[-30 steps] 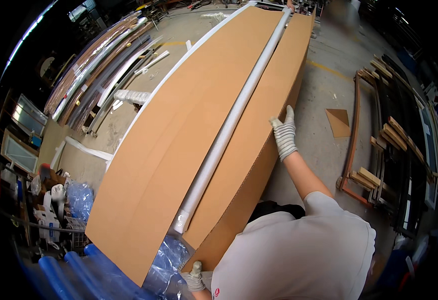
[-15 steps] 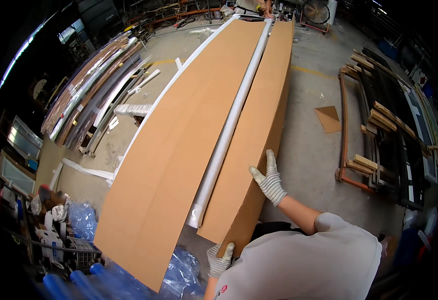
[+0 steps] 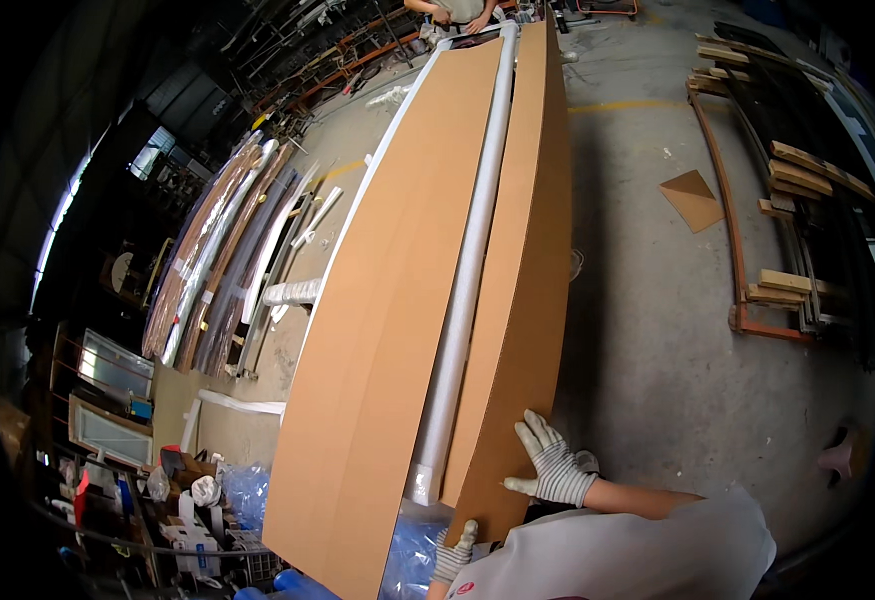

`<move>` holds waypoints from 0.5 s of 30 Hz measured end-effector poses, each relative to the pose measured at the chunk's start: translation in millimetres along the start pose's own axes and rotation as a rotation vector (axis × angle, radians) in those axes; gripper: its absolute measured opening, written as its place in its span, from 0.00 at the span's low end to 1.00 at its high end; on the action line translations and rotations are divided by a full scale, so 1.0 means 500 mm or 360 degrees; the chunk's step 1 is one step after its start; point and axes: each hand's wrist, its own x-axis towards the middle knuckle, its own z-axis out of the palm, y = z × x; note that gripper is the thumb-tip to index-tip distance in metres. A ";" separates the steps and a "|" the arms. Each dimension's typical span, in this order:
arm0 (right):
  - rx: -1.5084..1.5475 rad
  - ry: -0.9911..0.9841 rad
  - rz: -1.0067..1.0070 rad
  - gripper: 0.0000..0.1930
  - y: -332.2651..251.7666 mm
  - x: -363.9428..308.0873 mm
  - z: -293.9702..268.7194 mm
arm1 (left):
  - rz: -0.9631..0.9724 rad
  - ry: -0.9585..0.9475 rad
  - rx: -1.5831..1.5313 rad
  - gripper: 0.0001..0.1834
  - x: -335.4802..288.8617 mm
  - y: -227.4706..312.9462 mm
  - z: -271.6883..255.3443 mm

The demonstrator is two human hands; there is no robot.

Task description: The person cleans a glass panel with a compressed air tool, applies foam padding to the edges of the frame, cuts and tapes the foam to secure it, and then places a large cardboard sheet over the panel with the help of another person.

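A long brown cardboard sheet (image 3: 518, 250), creased lengthwise so its right side hangs down, lies along a long frame. My right hand (image 3: 550, 465), in a striped knit glove, presses flat against this hanging side with its fingers apart. At the sheet's near end, my left hand (image 3: 453, 553), gloved alike, grips the lower corner with the thumb showing; its other fingers are partly hidden. To the left lies a second, wider cardboard sheet (image 3: 388, 260). Between the two sheets runs a white wrapped bar (image 3: 465, 290).
At the far end a co-worker's hands (image 3: 458, 22) are near the frame. Wrapped long profiles (image 3: 218, 250) lie on the left. On the right stands a rack (image 3: 743, 260) with wooden blocks, beside a cardboard scrap (image 3: 693, 200) on the floor. Blue plastic film (image 3: 413, 555) lies below the near end.
The right sheet's side has turned further down and shows more of its face. My right hand has gone from its upper edge onto that face. The view has swung.
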 end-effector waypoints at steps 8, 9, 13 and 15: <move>-0.0057 -0.0228 -0.0046 0.58 -0.025 -0.068 0.032 | 0.0210 -0.0423 0.0054 0.19 0.084 -0.003 0.014; -0.0096 -0.0239 -0.0033 0.59 -0.030 -0.081 0.046 | 0.0203 -0.0444 0.0035 0.19 0.088 0.005 0.013; -0.0326 -0.0030 -0.0001 0.62 -0.067 -0.122 0.106 | 0.0328 -0.0664 -0.0208 0.18 0.104 0.029 0.004; -0.0356 0.0378 0.0012 0.59 -0.064 -0.140 0.183 | 0.0662 -0.0632 -0.0166 0.21 0.109 0.070 -0.014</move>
